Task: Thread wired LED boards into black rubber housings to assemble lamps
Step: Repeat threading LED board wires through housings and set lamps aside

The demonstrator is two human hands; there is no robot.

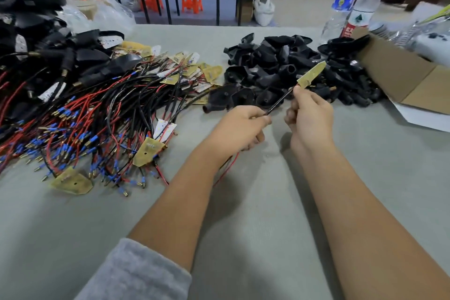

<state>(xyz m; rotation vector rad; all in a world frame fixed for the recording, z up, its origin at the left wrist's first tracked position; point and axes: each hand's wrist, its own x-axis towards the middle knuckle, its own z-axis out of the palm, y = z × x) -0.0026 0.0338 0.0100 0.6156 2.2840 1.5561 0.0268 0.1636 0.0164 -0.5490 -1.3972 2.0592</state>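
My right hand (309,117) pinches the base of a yellow LED board (312,74), which points up and to the right, held edge-on. Its black wire (280,101) runs down-left into my left hand (241,129), closed around it. A red wire (229,169) trails from under the left hand onto the table. Behind both hands lies a heap of black rubber housings (292,73). To the left sprawls a pile of wired LED boards (97,114) with red and black leads and blue-sleeved terminals.
Assembled black lamps (36,39) are stacked at far left. An open cardboard box (409,80) sits at right, with two water bottles (355,5) behind it. A grey cloth (243,214) covers the table. A second table and orange stools stand in the background.
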